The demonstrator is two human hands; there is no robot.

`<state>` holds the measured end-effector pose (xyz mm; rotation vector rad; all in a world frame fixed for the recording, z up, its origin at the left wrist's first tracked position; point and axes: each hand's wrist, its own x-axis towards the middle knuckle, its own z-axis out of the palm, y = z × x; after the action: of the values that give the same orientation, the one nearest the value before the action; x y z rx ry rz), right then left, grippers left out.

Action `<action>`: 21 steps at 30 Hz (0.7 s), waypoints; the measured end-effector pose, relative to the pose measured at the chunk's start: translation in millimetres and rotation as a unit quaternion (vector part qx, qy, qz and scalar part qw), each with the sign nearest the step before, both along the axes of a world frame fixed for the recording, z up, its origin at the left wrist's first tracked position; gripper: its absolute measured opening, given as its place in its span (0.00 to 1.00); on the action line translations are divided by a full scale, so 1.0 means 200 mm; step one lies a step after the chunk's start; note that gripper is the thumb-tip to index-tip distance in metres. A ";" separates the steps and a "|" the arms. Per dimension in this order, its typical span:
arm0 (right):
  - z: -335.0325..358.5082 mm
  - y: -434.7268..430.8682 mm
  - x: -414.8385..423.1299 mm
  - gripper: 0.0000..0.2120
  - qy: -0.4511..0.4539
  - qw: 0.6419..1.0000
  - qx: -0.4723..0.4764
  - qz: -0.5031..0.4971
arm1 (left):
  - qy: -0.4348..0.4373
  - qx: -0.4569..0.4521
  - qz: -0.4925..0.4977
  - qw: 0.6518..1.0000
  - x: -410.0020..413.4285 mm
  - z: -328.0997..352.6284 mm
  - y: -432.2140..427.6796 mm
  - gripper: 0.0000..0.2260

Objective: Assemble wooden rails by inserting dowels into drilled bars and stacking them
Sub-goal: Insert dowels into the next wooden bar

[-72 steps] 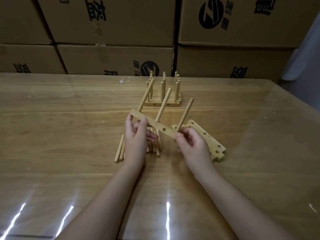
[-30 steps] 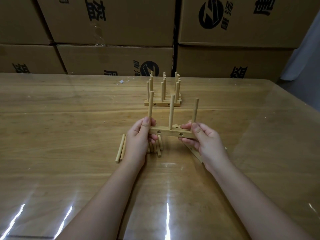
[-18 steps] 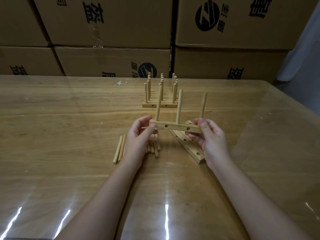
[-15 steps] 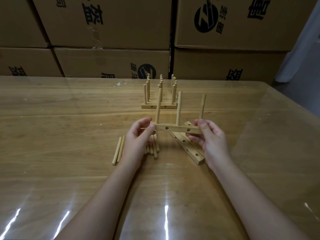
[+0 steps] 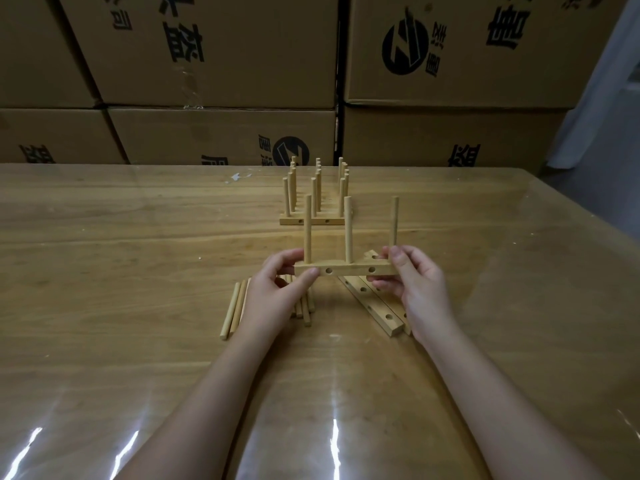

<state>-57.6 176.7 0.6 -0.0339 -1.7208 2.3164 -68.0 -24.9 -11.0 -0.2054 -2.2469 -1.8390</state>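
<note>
wooden rail [image 5: 346,270], three dowels [image 5: 348,233] upright, hangs level at frame centre above the tabletop [image 5: 121,244]. left hand [image 5: 273,296] pinches its left end, right hand [image 5: 419,292] pinches the right, likely so no dowel tips on the way to the stack [image 5: 311,221] just above centre. loose dowels [image 5: 231,315] and bars [image 5: 375,304] lie beneath the hands, within reach for the next rail.

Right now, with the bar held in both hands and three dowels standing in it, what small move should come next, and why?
Probably carry the bar forward and set it down beside the finished rails at the back. Its three dowels already stand upright, and the left hand and right hand grip its ends above the table.
</note>
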 end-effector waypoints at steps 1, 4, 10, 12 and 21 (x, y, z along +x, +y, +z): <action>0.00 0.00 0.00 0.15 0.001 1.000 0.000 0.001 | -0.001 -0.002 0.000 1.000 0.00 0.00 0.00 0.13; -0.01 0.00 -0.01 0.14 0.005 1.000 0.002 0.005 | -0.005 0.013 0.003 1.000 0.00 -0.01 -0.01 0.13; -0.02 0.00 -0.02 0.14 0.003 1.000 -0.007 -0.001 | -0.001 0.044 0.003 0.999 0.00 0.02 -0.01 0.13; -0.02 -0.01 -0.02 0.12 -0.003 1.000 0.001 -0.005 | -0.001 0.075 -0.001 0.997 0.00 0.04 -0.02 0.13; -0.04 -0.05 -0.01 0.04 0.011 0.983 0.172 -0.059 | -0.054 0.187 0.075 0.978 -0.05 0.05 -0.11 0.14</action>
<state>-59.8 167.3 -7.4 -0.0455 -2.0240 1.9018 -77.7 -46.3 -0.3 0.1298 -1.8691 -2.1852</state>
